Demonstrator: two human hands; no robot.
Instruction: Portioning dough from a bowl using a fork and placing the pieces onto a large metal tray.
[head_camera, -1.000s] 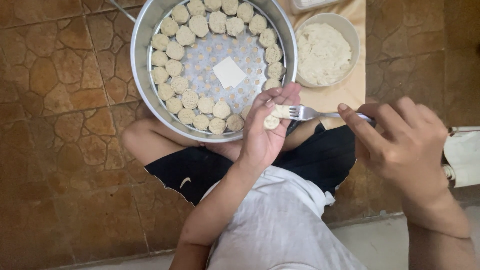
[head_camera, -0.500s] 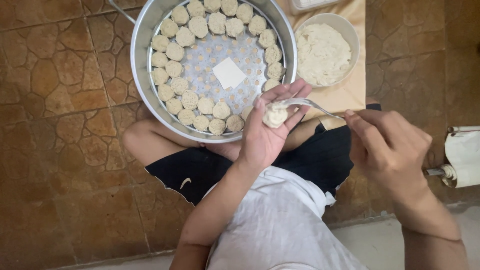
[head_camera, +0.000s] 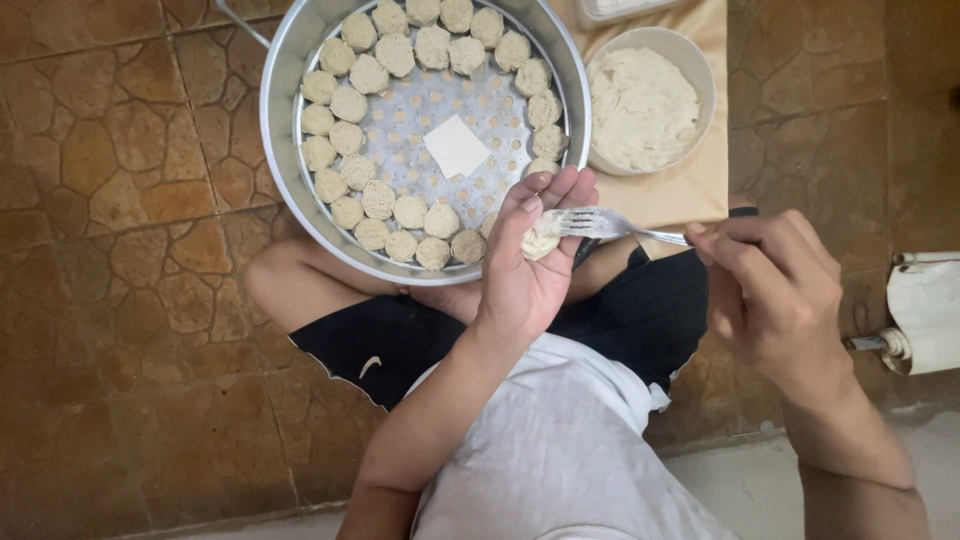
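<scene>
- Cupped and half closed, my left hand holds a small pale dumpling against its fingers, just over the near rim of the steamer tray.
- My right hand pinches the handle of a metal fork; the fingers are clenched round it, thumb on top.
- The fork lies nearly level, its tines touching the top of the dumpling in my left hand.
- The round metal steamer tray sits on the floor in front of my crossed legs, its near edge over my knee.
- Finished dumplings stand in rings inside the tray, along the wall and in a second row within; the middle is mostly bare perforated metal.
- A white square wrapper lies flat in the middle of the tray, apart from the dumplings.
- To the right of the tray, nearly touching it, a pale bowl holds a mound of whitish filling.
- The bowl rests on a tan cloth spread over the brown stone-patterned floor.
- At the far right edge, a roll of white paper on a holder sits well apart from my hands.
</scene>
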